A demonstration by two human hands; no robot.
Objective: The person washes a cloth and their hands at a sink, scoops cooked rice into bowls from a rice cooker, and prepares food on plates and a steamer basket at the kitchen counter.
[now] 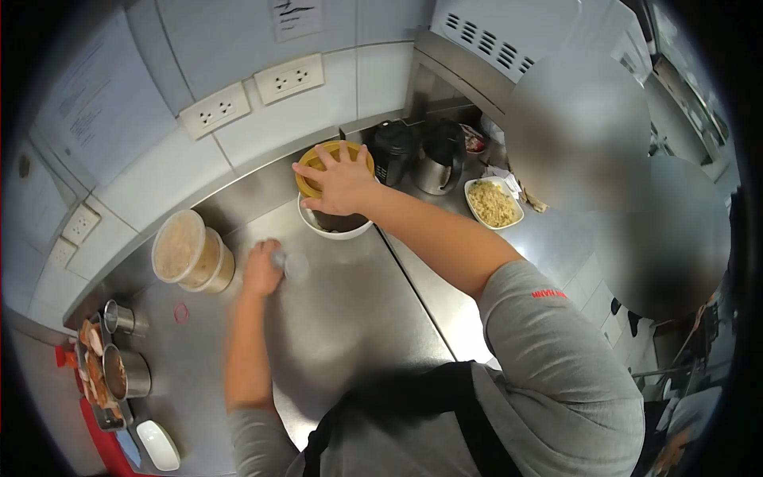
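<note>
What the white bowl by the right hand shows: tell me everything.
The white bowl is round and smooth-looking, its material unclear, with a dark interior. It sits seemingly upright on the steel counter, and a yellow piece overlaps its far side. The right hand, spread over that piece, hides part of the bowl's rim; whether hand and bowl touch is unclear.

The single camera sat on the person's head over there, facing forward and steeply down. Nearest below it bulged the grey short-sleeved shirt (564, 381) and black fabric apron (417, 389); farther out came the bare left hand (262, 268) and right hand (343, 183) over the brushed stainless-steel counter (342, 310), then the white tiled wall (389, 79). Its wide lens bowed straight edges and darkened the corners.
</note>
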